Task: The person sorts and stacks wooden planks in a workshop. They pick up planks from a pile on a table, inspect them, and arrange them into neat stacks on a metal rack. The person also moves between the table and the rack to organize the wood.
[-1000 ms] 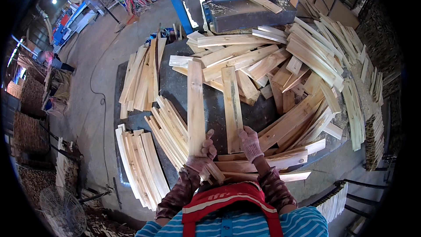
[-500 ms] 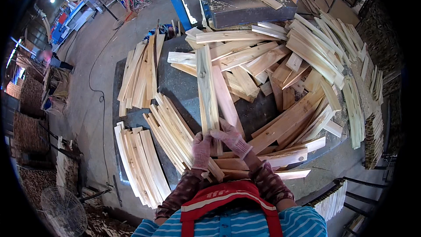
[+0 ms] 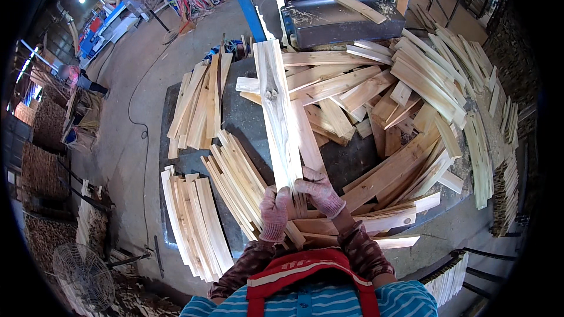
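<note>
A long pale wooden board (image 3: 275,111) with a dark knot is held by its near end, tilted so its broad face catches the light. My left hand (image 3: 274,214), in a pinkish knit glove, is closed on the left side of that end. On the right side, my gloved right hand (image 3: 320,191) grips the same end with thumb and fingers. A pinkish board (image 3: 308,138) lies partly beneath, to the right of the held one. Just left of my left hand is a row of narrow boards (image 3: 235,179) on the dark tabletop (image 3: 235,111).
Boards stand in groups at the near left (image 3: 197,223) and far left (image 3: 200,103). A loose heap of boards (image 3: 352,91) covers the right side. Beyond the table stands a roller machine (image 3: 346,17) with one board on it. A fan (image 3: 84,276) and a distant person (image 3: 82,76) are at left.
The held board has been raised and turned, so its broad face now shows brightly. Both hands stay on its near end. The whole view has shifted slightly.
</note>
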